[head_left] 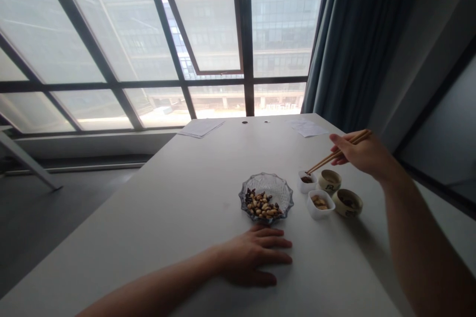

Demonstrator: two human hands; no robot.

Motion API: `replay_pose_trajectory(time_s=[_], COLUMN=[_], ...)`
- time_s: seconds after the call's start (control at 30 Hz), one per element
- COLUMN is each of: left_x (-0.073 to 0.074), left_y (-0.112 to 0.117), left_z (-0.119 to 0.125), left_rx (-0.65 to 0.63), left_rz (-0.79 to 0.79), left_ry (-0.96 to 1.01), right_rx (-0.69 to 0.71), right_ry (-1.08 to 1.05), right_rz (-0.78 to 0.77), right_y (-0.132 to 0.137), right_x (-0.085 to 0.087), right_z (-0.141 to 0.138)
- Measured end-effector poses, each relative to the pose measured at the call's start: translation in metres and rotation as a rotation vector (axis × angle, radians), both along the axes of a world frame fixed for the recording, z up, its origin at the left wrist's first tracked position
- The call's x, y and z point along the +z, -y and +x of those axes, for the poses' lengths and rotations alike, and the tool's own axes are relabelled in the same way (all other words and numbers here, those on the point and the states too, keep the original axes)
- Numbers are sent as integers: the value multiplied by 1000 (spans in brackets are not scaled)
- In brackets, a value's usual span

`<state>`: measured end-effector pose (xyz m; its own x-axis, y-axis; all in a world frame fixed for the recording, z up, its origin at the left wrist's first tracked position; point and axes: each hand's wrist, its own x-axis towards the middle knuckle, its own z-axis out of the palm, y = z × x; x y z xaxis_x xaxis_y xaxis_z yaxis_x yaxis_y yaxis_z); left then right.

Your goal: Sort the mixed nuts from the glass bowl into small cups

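Observation:
My right hand (355, 151) grips a pair of wooden chopsticks (325, 160). Their tips reach into a small white plastic container (303, 188) with dark bits inside; whether something is pinched between the tips I cannot tell. My left hand (256, 256) lies flat on the table with its fingers spread, just in front of a scalloped glass bowl (284, 195). In that bowl is a mix of pale nuts and dark pieces (263, 206). A second white container (316, 213) holds tan pieces. To its right stand two beige cups (330, 188), the nearer with dark contents.
All this stands on a long white table (178, 218). Papers (203, 128) lie at its far left corner and more sheets (308, 128) at the far right. Beyond are large windows (208, 15) and a dark curtain (345, 49). Another table's leg (33, 161) shows at left.

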<state>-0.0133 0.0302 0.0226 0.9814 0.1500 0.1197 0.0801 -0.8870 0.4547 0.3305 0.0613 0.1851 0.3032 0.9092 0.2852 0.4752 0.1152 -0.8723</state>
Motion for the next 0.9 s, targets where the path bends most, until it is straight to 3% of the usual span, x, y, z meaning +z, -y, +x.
replay_pose_trajectory(time_s=[0.1,0.27,0.4,0.6,0.9], left_x=[2,3,1,1,-2], left_y=[0,0,0,0,0], left_z=[1,0,0,0,-1], left_rx=[4,4,3,4,2], left_rz=[-2,-4,-7,-8,-5], left_ry=[-12,-23,-15,-1,8], right_rx=[34,54,248,553,634], right_ry=[59,21,-12,100,134], right_rz=[-27,53,28,-96,-146], right_y=[-4,-3,1,-1,-12], right_x=[-3,-2,-4,-25,-39], right_z=[6,-1,-26,-70,-80])
